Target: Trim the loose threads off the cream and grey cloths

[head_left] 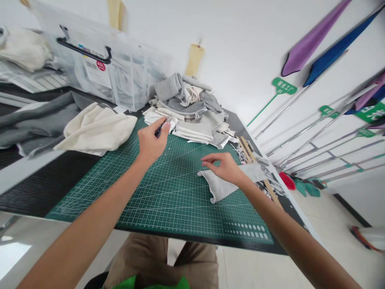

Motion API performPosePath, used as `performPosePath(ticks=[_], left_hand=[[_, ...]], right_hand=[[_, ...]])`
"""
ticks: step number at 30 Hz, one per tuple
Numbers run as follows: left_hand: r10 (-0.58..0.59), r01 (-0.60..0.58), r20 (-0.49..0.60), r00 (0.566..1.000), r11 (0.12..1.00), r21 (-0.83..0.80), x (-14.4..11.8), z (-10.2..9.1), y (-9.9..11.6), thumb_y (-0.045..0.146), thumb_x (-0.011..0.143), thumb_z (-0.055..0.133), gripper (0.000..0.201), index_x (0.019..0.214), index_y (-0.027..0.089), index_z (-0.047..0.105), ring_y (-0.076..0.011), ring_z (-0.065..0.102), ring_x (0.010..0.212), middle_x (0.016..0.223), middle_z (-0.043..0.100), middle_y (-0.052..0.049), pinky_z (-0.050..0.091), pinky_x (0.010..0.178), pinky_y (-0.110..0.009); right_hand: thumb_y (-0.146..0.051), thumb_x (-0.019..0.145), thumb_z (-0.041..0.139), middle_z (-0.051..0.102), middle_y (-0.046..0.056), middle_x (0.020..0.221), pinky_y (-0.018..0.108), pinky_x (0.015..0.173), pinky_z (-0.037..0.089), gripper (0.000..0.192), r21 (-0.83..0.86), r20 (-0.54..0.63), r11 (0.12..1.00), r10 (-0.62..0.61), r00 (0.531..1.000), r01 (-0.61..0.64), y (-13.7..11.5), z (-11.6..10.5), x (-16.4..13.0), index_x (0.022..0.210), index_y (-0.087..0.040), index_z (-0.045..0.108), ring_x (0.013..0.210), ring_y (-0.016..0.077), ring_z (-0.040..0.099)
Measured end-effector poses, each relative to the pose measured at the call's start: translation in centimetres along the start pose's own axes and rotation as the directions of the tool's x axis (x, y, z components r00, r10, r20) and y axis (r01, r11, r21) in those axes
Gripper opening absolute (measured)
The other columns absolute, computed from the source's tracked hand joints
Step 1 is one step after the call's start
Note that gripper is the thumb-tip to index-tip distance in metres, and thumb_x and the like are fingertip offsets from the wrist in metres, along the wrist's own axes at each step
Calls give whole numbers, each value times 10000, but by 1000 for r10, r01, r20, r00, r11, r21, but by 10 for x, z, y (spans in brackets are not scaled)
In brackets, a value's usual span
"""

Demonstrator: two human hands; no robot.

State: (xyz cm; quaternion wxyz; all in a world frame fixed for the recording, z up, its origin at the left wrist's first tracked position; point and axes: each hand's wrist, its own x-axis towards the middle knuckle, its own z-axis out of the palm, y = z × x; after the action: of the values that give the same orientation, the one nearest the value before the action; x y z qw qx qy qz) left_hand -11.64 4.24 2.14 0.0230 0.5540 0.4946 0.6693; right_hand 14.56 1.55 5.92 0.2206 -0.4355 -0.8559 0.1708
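Note:
My left hand (152, 140) is closed around a small tool with a black handle (159, 131); its exact kind is hard to make out. It is raised above the green cutting mat (168, 188), in front of the fabric pile. To the right, my right hand (222, 165) hovers over a strip of light grey fabric (221, 186) that lies on the mat with curled edges. Thumb and forefinger there come together in a pinch, and anything between their tips is too small to see. Folded grey and cream fabric pieces (192, 106) are heaped at the mat's far edge.
Cream cloth (99, 126) and dark grey cloth (45, 120) lie at the left. Behind them stands a clear plastic bin (120, 76) with a black handle. Wooden strips (272, 194) and cord-like scraps line the right table edge. Poles and flags (315, 28) lean on the wall.

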Motion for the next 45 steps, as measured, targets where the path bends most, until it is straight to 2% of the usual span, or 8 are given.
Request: performPosePath(ticks=[5,9,14,21,29,33,41,45], left_hand=[[23,-23,38,999,1000,14,-3,0,4,415,925,559,378,1124,149,740,-179,683,743,922,774,-71,501,715,-275],[37,-39,60,997,999,26,-5,1,6,414,922,561,369,1115,160,745,-160,658,685,881,772,-54,476,664,-263],[32,-35,75,997,999,37,-7,2,6,426,927,548,375,1128,174,739,-163,660,701,884,770,-40,485,683,-266],[12,-16,71,997,998,54,-6,3,3,462,923,539,395,1115,183,742,-181,662,732,872,765,-40,501,721,-286],[15,-21,87,996,997,71,-7,3,3,469,918,530,412,1124,183,742,-160,618,654,806,746,-28,478,677,-272],[14,-20,90,996,998,67,-7,3,3,474,917,529,416,1110,176,747,-159,617,643,782,735,-30,485,678,-277],[17,-25,90,996,996,81,-8,5,2,472,923,521,411,1118,184,740,-177,668,739,882,763,-33,516,764,-287],[11,-17,84,996,997,70,-7,5,0,463,918,534,399,1112,182,741,-195,683,774,885,767,-40,524,791,-305]], right_hand=[[-224,863,648,749,80,999,306,705,546,170,41,46,996,72,996,-74,35,0,-67,997,-190,746,811,187,678],[-249,866,674,691,70,957,294,666,507,170,48,28,997,65,997,-67,46,11,-90,1015,-208,746,748,163,606],[-268,877,676,664,62,929,312,722,511,160,55,4,996,70,998,-70,40,19,-89,1012,-227,751,796,178,617],[-273,838,722,697,67,970,365,846,535,154,34,83,997,71,994,-74,41,25,-86,983,-249,765,887,218,672],[-271,847,712,690,57,928,313,754,535,126,58,97,994,90,991,-96,44,29,-85,947,-243,785,834,191,670],[-251,854,699,684,50,870,296,662,512,90,77,50,991,107,993,-111,48,34,-85,807,-215,767,744,174,646],[-136,895,552,686,88,900,388,839,503,151,-60,27,998,-10,1000,12,34,41,-91,842,-199,679,906,241,627],[-153,905,516,662,55,821,320,679,503,151,-2,-49,997,83,995,-83,37,35,-91,812,-210,620,760,200,615]])
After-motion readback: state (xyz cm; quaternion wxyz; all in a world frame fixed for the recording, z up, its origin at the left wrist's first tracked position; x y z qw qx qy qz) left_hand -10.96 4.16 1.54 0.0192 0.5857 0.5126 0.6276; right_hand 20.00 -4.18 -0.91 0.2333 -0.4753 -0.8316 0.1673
